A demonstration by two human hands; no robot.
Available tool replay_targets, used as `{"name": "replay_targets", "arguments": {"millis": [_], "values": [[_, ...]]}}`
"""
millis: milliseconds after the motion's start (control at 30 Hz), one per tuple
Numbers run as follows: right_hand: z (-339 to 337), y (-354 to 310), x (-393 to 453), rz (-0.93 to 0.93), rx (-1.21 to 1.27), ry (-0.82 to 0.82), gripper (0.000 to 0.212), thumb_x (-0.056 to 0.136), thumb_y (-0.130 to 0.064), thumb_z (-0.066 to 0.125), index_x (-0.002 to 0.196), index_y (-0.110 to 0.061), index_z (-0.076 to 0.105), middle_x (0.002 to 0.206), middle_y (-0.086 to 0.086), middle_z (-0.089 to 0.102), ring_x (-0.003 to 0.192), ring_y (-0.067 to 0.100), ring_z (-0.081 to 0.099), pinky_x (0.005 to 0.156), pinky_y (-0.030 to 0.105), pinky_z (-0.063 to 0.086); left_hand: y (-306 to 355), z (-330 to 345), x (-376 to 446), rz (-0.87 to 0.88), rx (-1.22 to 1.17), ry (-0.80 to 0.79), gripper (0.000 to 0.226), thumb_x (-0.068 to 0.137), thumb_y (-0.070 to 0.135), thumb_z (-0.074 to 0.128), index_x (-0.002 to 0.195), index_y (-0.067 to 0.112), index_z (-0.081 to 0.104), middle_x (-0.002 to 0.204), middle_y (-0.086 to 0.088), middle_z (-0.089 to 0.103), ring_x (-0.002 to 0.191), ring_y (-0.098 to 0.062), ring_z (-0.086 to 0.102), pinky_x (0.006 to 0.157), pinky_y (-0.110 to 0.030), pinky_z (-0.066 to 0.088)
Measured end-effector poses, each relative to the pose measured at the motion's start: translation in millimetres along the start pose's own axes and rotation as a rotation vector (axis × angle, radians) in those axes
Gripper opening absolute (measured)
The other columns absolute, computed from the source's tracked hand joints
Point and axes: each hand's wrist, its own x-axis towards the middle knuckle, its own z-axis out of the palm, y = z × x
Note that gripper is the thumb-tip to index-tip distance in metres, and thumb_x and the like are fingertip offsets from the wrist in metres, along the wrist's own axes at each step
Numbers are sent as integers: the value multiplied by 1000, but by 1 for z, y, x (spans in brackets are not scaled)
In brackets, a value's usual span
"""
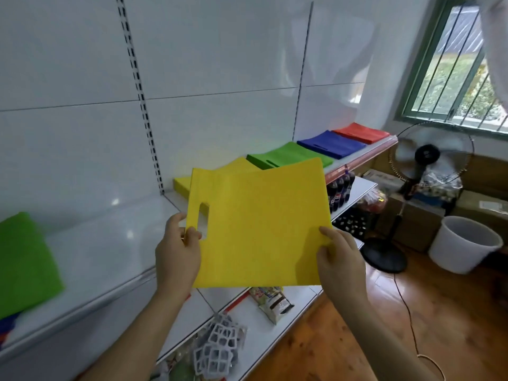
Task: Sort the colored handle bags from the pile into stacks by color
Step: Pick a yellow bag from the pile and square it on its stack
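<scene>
A yellow bag is held flat in the air above the front edge of the shelf, handle cutout turned to the left. It is gripped by the left hand at the cutout side, with one finger hooked through the slot and the thumb on the bag's face. The lower right corner is pinched by the right hand, thumb on top (other fingers hidden behind the fabric).

Four sorted stacks are seen along the back of the shelf toward its right end: a yellow stack, partly hidden behind the held bag, then a green stack, a blue stack, and a red stack nearest the right end. The stacks lie just beside each other.

At the left end of the shelf a green bag is seen on top of the pile, with bits of blue and red showing under it (blurred).

A fan and a white bucket are seen on the floor at the right.
</scene>
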Motion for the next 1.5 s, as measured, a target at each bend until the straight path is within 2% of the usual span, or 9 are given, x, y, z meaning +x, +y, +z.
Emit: {"name": "replay_targets", "arguments": {"millis": [167, 267, 367, 467, 767, 967, 1133, 1267, 1500], "values": [[-3, 35, 50, -50, 0, -52, 43, 101, -6, 54, 139, -23, 63, 126, -20, 48, 98, -6, 55, 68, 18, 42, 15, 44, 1, -14, 29, 83, 17, 105, 24, 58, 119, 24, 48, 109, -3, 69, 85, -27, 63, 65, -39, 46], [12, 45, 81, -87, -12, -80, 43, 102, -8, 53, 143, -23, 60, 135, -13, 51, 96, 11, 54, 74, 33, 49, 18, 56, 12, -41, 49, 133, 17, 105, 22, 57, 120, 21, 50, 107, 0, 63, 85, -25, 61, 66, -39, 45], [36, 52, 111, -103, 21, -126, 45, 104, -10, 51, 146, -27, 55, 142, -11, 49, 94, 17, 56, 73, 38, 51, 11, 65, 30, -55, 80, 146, 11, 107, 24, 54, 118, 23, 56, 106, 4, 66, 90, -22, 62, 69, -36, 43], [61, 56, 141, -163, 31, -164, 43, 102, -7, 52, 139, -29, 59, 136, -12, 51, 84, 15, 57, 67, 34, 47, 0, 79, 56, -91, 73, 147, 17, 107, 22, 52, 122, 22, 61, 110, 3, 68, 93, -20, 63, 69, -34, 45], [123, 36, 243, -278, -88, -243, 40, 104, -9, 50, 142, -15, 59, 141, -2, 52, 99, 20, 57, 78, 39, 53, -13, 107, 119, -83, 150, 164, 33, 103, 17, 56, 134, 19, 66, 117, -4, 66, 84, -11, 60, 71, -30, 45], [176, 36, 284, -388, -242, -404, 54, 99, -11, 53, 152, -6, 48, 152, 9, 45, 130, 34, 50, 102, 50, 52, -25, 119, 138, -180, 442, 44, 53, 100, 30, 58, 150, 12, 52, 142, -10, 55, 126, -28, 55, 98, -41, 48], [209, 42, 315, -504, -344, -481, 59, 95, -21, 60, 149, -1, 49, 146, 17, 50, 129, 37, 50, 106, 48, 47, -25, 136, 147, -243, 625, -8, 61, 101, 35, 54, 155, 11, 43, 151, -8, 47, 133, -29, 50, 105, -42, 47], [230, 49, 332, -576, -369, -570, 64, 94, -35, 60, 146, 2, 50, 144, 22, 52, 129, 41, 50, 108, 51, 47, -22, 145, 152, -343, 770, -7, 54, 101, 37, 49, 149, 11, 47, 146, -7, 49, 127, -29, 53, 99, -43, 50], [242, 56, 341, -594, -411, -687, 79, 93, -65, 38, 138, -2, 52, 150, 24, 48, 133, 42, 47, 108, 50, 45, -18, 157, 149, -426, 815, -10, 50, 101, 43, 47, 141, 14, 50, 131, -6, 53, 111, -28, 59, 81, -40, 51]]}}
